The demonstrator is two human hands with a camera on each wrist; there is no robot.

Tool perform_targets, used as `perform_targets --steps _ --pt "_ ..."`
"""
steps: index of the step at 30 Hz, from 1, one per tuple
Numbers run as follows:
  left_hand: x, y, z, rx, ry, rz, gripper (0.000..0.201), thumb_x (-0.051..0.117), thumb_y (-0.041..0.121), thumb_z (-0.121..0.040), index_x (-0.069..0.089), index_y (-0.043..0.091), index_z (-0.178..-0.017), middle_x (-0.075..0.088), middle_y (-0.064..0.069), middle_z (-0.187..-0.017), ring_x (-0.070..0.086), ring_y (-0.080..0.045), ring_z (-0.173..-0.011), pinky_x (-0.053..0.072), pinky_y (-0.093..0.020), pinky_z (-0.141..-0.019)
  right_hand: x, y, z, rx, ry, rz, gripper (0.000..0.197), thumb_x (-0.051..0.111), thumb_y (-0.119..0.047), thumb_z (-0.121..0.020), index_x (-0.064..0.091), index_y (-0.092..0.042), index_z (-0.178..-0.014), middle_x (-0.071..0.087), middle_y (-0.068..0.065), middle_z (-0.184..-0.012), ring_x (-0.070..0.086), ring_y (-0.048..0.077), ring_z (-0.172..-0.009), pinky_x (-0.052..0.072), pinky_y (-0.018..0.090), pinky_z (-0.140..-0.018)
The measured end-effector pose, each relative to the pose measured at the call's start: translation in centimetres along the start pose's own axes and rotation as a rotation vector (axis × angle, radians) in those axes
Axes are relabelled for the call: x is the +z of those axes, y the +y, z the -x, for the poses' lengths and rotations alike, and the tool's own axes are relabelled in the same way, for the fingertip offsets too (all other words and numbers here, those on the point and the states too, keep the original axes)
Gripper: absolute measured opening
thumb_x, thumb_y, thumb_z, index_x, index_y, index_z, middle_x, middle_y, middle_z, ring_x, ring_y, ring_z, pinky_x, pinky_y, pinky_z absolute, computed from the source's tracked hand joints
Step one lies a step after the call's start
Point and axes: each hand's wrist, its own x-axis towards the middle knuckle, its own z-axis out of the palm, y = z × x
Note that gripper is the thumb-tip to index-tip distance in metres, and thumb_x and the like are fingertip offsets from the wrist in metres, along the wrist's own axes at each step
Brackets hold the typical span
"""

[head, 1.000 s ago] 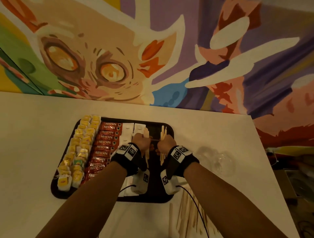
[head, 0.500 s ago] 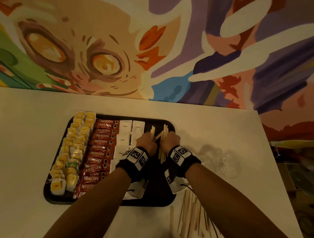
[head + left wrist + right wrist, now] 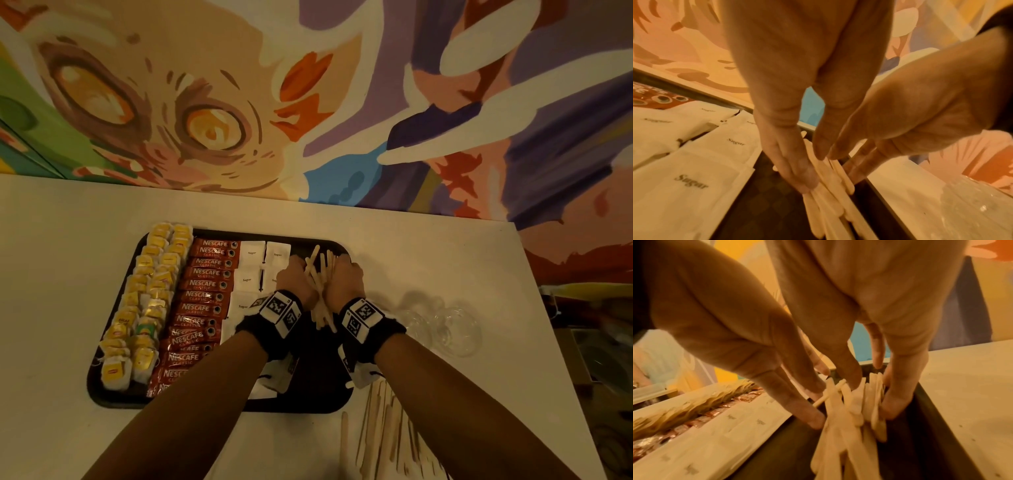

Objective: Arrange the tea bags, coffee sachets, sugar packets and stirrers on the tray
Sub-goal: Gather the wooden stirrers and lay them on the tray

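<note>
Both hands — left hand (image 3: 297, 279), right hand (image 3: 345, 281) — straight-fingered against stirrers (image 3: 320, 291)

- The tray (image 3: 113, 394) was black, and its floor showed a faint diamond pattern in the left wrist view.
- The tea bags (image 3: 150, 294) carried yellow labels; one (image 3: 146, 329) was green.
- The coffee sachets (image 3: 205, 294) were red with white lettering and dark round marks.
- The sugar packets (image 3: 684, 170) were white with dark "Sugar" print.
- The stirrers (image 3: 320, 291) were pale, light wood.
- The wristbands (image 3: 281, 310) were black with white blocks bearing black-and-white square codes.
- The table (image 3: 428, 260) was off-white.
- The mural (image 3: 308, 102) showed an orange-eyed, peach-coloured face with brown outlines, plus purple, white, blue, green and red-orange patches.
- The glassware (image 3: 445, 329) was clear.
</note>
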Motion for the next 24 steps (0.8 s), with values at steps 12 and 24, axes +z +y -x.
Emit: perform_targets --steps 12,24 --pt "0.0 -1.5 -0.7 0.133 0.03 -0.342 0.028 0.046 0.022 -0.098 0.059 0.007 -0.118 0.058 -0.014 -0.121 0.057 -0.028 -0.108 0.047 -0.032 -0.089 1.1 2.2 2.5 -0.154 -0.158 0.154 0.05 0.065 -0.023 -0.091 0.041 -0.009 -0.133 0.051 0.017 -0.123 0.058 0.033 -0.105 0.049 0.037 -0.09" --pt "-0.1 -2.5 -0.9 0.16 0.021 -0.392 0.024 0.052 0.019 -0.096 0.058 0.009 -0.117 0.056 -0.013 -0.119 0.057 -0.028 -0.108 0.049 -0.036 -0.092 0.4 2.1 2.3 -0.014 -0.069 -0.013 0.03 0.052 -0.029 -0.099 0.055 -0.007 -0.118 0.053 0.016 -0.119 0.052 0.023 -0.091 0.045 0.028 -0.078"
